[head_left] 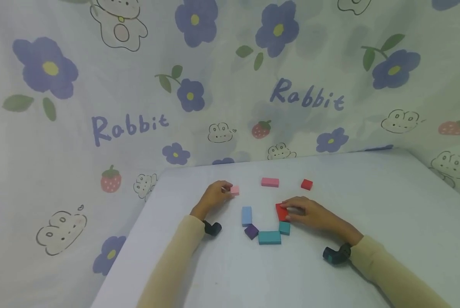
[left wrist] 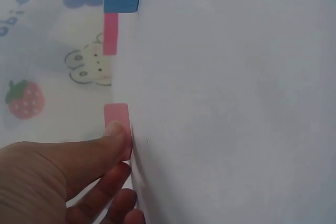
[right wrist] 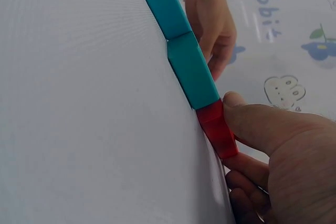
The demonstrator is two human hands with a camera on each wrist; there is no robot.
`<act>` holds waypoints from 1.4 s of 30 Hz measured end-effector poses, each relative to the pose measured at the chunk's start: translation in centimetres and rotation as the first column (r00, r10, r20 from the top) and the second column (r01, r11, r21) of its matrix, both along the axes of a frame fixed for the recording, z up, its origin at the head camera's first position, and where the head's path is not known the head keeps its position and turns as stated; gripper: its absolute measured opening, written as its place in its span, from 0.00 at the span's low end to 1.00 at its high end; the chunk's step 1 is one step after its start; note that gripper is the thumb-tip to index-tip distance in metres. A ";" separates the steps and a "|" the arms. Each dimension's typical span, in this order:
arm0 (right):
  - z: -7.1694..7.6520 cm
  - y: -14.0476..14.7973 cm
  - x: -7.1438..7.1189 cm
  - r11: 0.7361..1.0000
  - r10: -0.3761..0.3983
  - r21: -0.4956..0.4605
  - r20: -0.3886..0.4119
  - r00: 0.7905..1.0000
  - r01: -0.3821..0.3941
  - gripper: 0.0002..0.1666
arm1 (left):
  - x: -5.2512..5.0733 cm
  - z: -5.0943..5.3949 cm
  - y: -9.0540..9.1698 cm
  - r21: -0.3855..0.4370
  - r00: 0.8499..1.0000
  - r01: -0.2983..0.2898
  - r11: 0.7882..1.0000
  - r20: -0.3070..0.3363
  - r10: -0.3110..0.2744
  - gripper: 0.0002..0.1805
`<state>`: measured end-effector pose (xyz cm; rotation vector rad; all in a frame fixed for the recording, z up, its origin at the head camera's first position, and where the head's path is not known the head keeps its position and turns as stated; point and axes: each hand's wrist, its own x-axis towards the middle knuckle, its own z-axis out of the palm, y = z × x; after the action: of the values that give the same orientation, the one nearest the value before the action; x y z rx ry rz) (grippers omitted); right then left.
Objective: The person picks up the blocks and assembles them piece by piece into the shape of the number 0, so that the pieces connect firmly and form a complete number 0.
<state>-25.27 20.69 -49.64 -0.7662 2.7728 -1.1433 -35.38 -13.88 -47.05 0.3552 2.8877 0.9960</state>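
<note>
A small pink block (head_left: 235, 190) is pinched by my left hand (head_left: 215, 194) at the back left; in the left wrist view the thumb lies across this pink block (left wrist: 116, 112). My right hand (head_left: 310, 212) grips a red rectangular block (head_left: 281, 212), thumb and fingers on its sides. In the right wrist view that red block (right wrist: 214, 124) touches the end of a teal cube (right wrist: 191, 72). Beside the cube lies a longer teal block (head_left: 270, 238), and a purple block (head_left: 251, 231) sits turned at its left. A light blue block (head_left: 247, 216) stands above the purple one.
Farther back on the white table (head_left: 230, 273) lie a pink rectangular block (head_left: 270, 182) and a red cube (head_left: 307, 184). Behind the table hangs a cloth (head_left: 230, 77) printed with flowers and rabbits. Each wrist wears a dark device.
</note>
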 end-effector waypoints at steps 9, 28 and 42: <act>0.2 0.0 0.2 1.000 -0.002 0.008 0.019 1.000 0.002 0.27 | 0.7 0.1 -0.1 -0.004 1.000 -0.022 1.000 0.007 0.022 0.17; 0.2 0.1 -0.3 1.000 0.002 -0.017 0.018 1.000 -0.002 0.27 | 0.9 1.3 -0.2 0.015 0.998 0.036 0.999 0.043 -0.037 0.16; 0.3 -0.1 0.1 1.000 -0.003 -0.003 0.030 1.000 0.003 0.27 | 1.9 1.4 1.0 0.012 0.996 0.084 0.996 0.038 -0.085 0.16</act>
<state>-25.16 20.61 -49.38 -0.7395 2.7496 -1.1502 -33.45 -12.92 -45.64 0.4497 2.8085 0.9941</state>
